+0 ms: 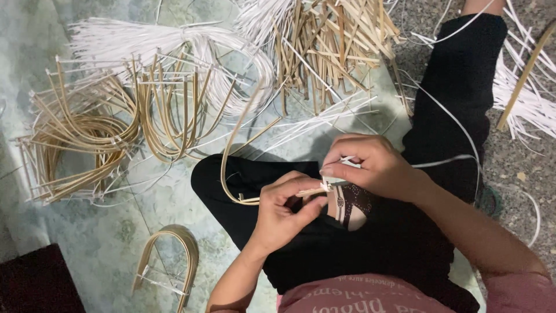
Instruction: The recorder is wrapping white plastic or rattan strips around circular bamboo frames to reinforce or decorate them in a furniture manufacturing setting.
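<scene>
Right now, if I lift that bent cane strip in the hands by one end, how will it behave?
The cane strip probably springs rather than flops: it holds a smooth curve. Likely very light, being so thin. It may snag the loose white strips nearby.

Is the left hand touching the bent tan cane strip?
Touching: the head view shows the left hand pinching the bent tan cane strip at its end.
</scene>
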